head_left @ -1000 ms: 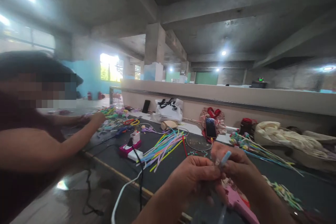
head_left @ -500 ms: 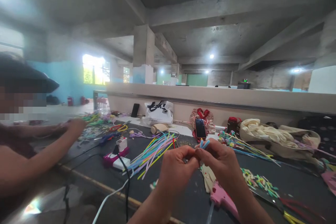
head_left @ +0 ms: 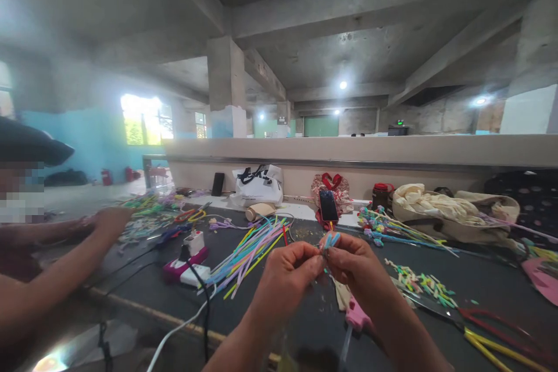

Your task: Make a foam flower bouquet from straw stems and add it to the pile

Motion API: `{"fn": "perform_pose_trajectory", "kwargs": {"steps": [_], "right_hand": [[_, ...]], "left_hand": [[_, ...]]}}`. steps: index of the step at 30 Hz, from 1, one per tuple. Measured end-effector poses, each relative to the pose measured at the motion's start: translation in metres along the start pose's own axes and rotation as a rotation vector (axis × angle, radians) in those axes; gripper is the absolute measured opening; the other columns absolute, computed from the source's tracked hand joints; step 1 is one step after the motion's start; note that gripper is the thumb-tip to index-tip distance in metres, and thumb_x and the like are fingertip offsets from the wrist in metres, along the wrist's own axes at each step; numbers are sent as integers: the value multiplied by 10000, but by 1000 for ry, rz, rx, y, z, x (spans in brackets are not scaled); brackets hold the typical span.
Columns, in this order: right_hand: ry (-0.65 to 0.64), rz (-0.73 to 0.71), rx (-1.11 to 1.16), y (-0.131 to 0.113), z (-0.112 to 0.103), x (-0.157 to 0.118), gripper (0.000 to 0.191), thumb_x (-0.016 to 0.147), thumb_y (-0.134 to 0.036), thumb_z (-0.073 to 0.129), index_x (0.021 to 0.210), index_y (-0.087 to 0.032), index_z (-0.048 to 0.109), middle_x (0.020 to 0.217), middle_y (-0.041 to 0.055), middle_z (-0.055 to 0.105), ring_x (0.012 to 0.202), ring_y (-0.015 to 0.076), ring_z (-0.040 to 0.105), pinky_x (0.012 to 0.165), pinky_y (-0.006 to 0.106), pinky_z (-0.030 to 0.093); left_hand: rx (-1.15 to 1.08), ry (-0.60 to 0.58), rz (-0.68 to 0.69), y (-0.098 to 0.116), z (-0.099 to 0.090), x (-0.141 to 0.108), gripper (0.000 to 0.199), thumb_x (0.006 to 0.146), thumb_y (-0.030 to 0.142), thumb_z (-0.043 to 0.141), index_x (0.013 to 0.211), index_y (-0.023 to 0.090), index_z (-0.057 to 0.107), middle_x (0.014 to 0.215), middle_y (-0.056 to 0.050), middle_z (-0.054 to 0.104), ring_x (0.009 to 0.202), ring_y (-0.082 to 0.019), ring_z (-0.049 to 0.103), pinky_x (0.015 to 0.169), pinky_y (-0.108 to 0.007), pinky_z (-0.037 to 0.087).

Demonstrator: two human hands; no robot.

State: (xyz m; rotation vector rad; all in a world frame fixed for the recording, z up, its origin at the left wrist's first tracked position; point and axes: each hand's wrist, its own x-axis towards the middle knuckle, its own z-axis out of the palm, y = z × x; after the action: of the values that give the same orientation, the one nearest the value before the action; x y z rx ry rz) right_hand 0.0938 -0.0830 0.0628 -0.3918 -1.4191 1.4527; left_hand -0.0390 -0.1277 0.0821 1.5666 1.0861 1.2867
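Note:
Both hands meet above the dark tabletop, fingertips touching. My right hand (head_left: 355, 258) is closed in a pinch on a short, bent piece of light-blue pipe cleaner (head_left: 332, 240), whose ends stick up past the fingers. My left hand (head_left: 288, 279) pinches at the same small piece from the other side, and the fingers cover its lower part. Beneath my right wrist lies a pink glue gun (head_left: 357, 315), partly hidden by the arm. A bundle of long coloured pipe cleaners (head_left: 255, 253) is spread on the table left of my hands.
Cut pipe-cleaner bits (head_left: 422, 283) and yellow-and-red-handled scissors (head_left: 457, 318) lie to the right. A power strip (head_left: 194, 272) with cables sits at left, near a co-worker's arm (head_left: 82, 250). Behind are a phone (head_left: 328, 206), a white bag (head_left: 259, 189) and a cloth bag (head_left: 436, 215).
The view has shifted slightly, so the table things sit a little further left. My hands stay together, with the blue piece turned a little between the fingers.

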Motion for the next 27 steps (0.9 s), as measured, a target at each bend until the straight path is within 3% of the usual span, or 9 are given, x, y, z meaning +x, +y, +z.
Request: {"fn": "perform_pose_trajectory", "kwargs": {"steps": [6,11,18,22,25,27], "right_hand": [[-225,-127,133,-1,-1,-1,111,526,-239,731,534,-185,634,597,-24,486,508,86,407,462,203,285],[-274,-154,34,-11,-4,-8,78,559,-273,718,588,-216,675,638,-14,481,552,102,436,483,209,310],[-215,-132,-171,-23,-5,-14,111,628,-290,668,616,-181,656,751,6,470,635,116,441,540,228,346],[-64,-52,-276,-18,-1,-14,139,666,-319,642,726,-194,630,591,-30,478,496,80,389,442,194,291],[116,31,-406,-13,3,-17,188,694,-379,604,667,-194,582,448,-63,402,390,60,302,368,184,211],[189,-9,-536,-13,8,-20,239,689,-415,591,614,-190,565,443,-54,401,402,71,323,372,193,225]], "left_hand": [[-680,-424,-253,-9,5,-2,116,594,186,545,515,111,587,326,1,530,306,-104,497,350,-182,370],[-726,-582,-333,-9,6,-5,153,581,229,594,555,79,602,361,-13,557,306,-96,509,308,-161,384],[-478,-370,-253,-3,3,-6,184,571,289,639,586,123,562,418,-5,590,319,-68,471,300,-136,313],[-356,-197,-138,3,0,-9,142,625,272,605,574,146,568,442,14,579,368,-64,453,383,-168,331],[-8,13,15,8,-2,-11,166,662,287,580,562,156,598,480,16,571,433,-72,449,448,-188,333],[250,119,128,9,-2,-11,189,692,299,552,579,167,626,512,12,588,468,-81,463,480,-197,334]]}}
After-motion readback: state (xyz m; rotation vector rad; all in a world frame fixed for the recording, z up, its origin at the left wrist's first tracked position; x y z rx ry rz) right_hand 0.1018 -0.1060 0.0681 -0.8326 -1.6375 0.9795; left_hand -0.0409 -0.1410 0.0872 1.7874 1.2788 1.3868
